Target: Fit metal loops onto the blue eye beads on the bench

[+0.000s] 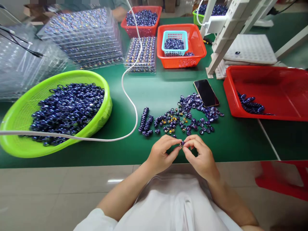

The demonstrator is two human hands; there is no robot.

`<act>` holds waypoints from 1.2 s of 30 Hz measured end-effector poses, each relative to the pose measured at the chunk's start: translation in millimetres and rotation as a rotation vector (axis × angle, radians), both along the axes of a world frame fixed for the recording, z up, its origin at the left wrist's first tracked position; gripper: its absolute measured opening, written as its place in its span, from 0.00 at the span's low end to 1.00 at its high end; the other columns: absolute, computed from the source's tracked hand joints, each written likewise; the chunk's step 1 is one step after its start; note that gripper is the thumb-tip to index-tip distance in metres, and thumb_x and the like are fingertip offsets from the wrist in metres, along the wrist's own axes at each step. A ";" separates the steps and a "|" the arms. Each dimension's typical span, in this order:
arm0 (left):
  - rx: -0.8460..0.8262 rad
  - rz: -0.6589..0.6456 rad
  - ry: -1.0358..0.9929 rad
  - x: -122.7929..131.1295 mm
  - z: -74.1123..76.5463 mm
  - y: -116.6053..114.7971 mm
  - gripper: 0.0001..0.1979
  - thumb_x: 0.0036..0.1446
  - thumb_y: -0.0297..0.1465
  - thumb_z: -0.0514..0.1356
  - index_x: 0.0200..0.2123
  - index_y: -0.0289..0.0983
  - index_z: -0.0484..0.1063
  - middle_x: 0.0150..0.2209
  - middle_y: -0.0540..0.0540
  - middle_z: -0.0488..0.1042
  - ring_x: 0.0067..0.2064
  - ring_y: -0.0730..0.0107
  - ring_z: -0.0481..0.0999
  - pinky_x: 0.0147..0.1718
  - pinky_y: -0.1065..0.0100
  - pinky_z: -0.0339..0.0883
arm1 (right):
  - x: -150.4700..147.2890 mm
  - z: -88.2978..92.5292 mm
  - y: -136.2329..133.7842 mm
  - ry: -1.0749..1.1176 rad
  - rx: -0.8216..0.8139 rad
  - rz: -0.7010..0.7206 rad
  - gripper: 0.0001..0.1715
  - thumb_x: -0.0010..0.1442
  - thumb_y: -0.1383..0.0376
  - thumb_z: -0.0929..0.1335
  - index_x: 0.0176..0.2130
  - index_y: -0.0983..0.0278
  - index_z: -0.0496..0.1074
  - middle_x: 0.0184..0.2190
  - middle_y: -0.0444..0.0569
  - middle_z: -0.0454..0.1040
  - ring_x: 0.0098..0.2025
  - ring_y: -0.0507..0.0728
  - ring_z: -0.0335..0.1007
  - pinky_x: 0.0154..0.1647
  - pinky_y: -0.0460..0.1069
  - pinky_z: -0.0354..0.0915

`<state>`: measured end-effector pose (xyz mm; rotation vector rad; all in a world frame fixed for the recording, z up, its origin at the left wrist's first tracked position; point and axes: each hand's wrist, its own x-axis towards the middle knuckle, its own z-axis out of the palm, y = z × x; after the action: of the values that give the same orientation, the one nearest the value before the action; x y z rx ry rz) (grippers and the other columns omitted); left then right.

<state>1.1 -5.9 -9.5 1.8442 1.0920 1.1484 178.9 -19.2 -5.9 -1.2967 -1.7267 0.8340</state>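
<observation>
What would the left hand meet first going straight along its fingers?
For the left hand, the small dark piece held between it and the right hand; then likely that hand. Exact depth is hard to judge.

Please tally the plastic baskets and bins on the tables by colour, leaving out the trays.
Green baskets: 2
Red or orange-red baskets and bins: 3
Light blue basket, inside a red one: 1
Total: 6

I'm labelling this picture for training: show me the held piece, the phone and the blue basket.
Held piece (182, 143): head view, its dark middle.
Phone (206, 93): head view, middle of its screen.
Blue basket (175, 52): head view, its near wall.
</observation>
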 end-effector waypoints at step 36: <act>-0.920 -0.007 -0.498 -1.8 9.1 -9.2 0.15 0.48 0.32 0.72 0.38 0.33 0.76 0.32 0.46 0.79 0.34 0.70 0.76 0.33 0.70 0.72 | 5.7 -2.5 -1.5 0.038 0.121 0.155 0.11 0.61 0.73 0.68 0.42 0.59 0.73 0.36 0.47 0.78 0.37 0.54 0.76 0.38 0.48 0.72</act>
<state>-0.7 -15.1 -0.3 0.7961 1.0498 0.8117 184.7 -20.7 -8.4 -1.0715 -1.8357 0.8226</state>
